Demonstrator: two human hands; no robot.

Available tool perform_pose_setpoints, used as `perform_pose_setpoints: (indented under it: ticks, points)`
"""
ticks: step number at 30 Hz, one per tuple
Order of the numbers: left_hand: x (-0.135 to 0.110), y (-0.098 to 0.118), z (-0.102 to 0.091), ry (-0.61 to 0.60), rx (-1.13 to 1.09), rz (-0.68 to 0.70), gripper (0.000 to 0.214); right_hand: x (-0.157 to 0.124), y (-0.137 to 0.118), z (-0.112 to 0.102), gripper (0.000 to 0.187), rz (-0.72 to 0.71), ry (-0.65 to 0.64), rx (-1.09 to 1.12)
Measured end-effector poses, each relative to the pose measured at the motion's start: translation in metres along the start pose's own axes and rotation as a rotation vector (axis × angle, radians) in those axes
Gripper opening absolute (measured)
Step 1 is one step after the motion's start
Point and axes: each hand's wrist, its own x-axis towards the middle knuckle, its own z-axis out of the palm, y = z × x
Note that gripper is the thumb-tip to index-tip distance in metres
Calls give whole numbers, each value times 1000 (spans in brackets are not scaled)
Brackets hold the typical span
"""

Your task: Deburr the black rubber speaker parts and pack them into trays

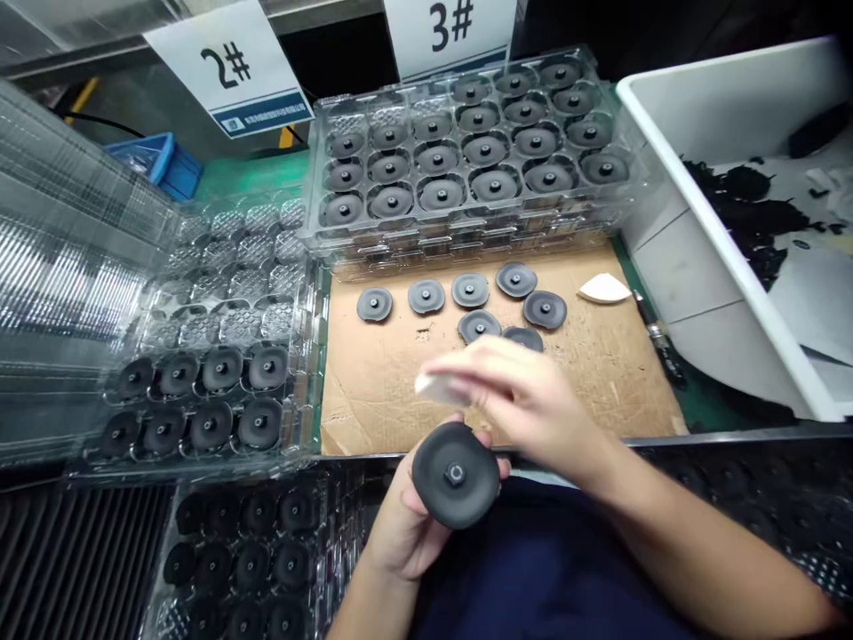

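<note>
My left hand (414,524) is closed round the edge of a black rubber disc (445,496) with a small raised hub at its middle, its hub side facing up. Just above it, my right hand (526,391) pinches a small white pad (441,388), blurred by motion and apart from the disc. Beyond my hands, several similar dark discs (470,290) lie loose on a cardboard sheet (379,391). One of them (523,338) is partly covered by my right hand. A white wedge-shaped pad (604,288) rests at the cardboard's right side.
A stack of clear compartment trays (466,213) filled with discs stands behind the cardboard. To the left is a partly filled clear tray (219,311). A white bin (726,258) with black scraps stands right, beside a black-handled tool (659,342). Another disc tray (246,542) sits lower left.
</note>
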Motion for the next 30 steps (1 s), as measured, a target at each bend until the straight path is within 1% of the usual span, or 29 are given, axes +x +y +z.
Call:
perform_pose_setpoints:
  ticks: [1,2,3,5,6,8,10,12,13,14,15,16,18,19,20,21,22,24,25,26,27,28,30]
  points:
    - [0,1,1,-23,-38,15,59,4,13,4,24,124,32,28]
    - [-1,3,2,-44,-76,26,58,7,26,11,23,220,25,50]
    - [-2,4,3,-63,-111,33,56,8,40,19,22,282,-14,66]
    - [-3,6,2,-93,-160,41,50,6,63,40,22,325,-105,79]
    - [-4,6,1,-106,-187,49,48,3,71,50,22,331,-109,72]
    - [-5,6,-1,-128,-225,57,48,-7,78,64,25,348,-56,54]
    - [-5,7,-4,-146,-230,60,47,-16,72,67,28,357,-7,55]
    - [-5,7,-7,-167,-202,84,46,-25,61,61,27,342,-6,76]
    - [-4,7,-9,-169,-163,119,46,-29,55,57,27,334,-18,89]
    - [-3,7,-10,-156,-92,178,46,-33,50,52,26,335,-33,101]
    - [-2,6,-12,-123,28,258,48,-38,47,48,25,348,-41,109]
    - [-1,5,-14,-70,201,357,54,-42,45,44,24,373,-40,112]
    - [2,3,-19,37,646,581,83,-52,46,39,23,437,-2,98]
    - [3,2,-21,67,858,680,96,-56,46,36,22,462,28,82]
    - [4,1,-22,78,1027,762,105,-60,46,34,21,477,63,68]
    - [5,1,-23,65,1146,826,110,-63,45,30,21,486,103,61]
    - [5,1,-24,43,1215,871,112,-65,43,27,19,492,144,68]
    - [5,1,-22,16,1264,901,112,-66,34,18,16,502,209,138]
    - [5,1,-21,8,1270,898,112,-66,29,14,14,510,217,201]
    - [5,1,-19,2,1266,892,111,-64,23,9,15,524,198,275]
    - [5,1,-17,-1,1253,880,109,-62,18,5,16,539,144,349]
    - [5,0,-15,0,1233,862,108,-59,14,1,17,553,62,412]
    - [4,-1,-12,10,1185,810,105,-52,10,-7,16,577,-133,513]
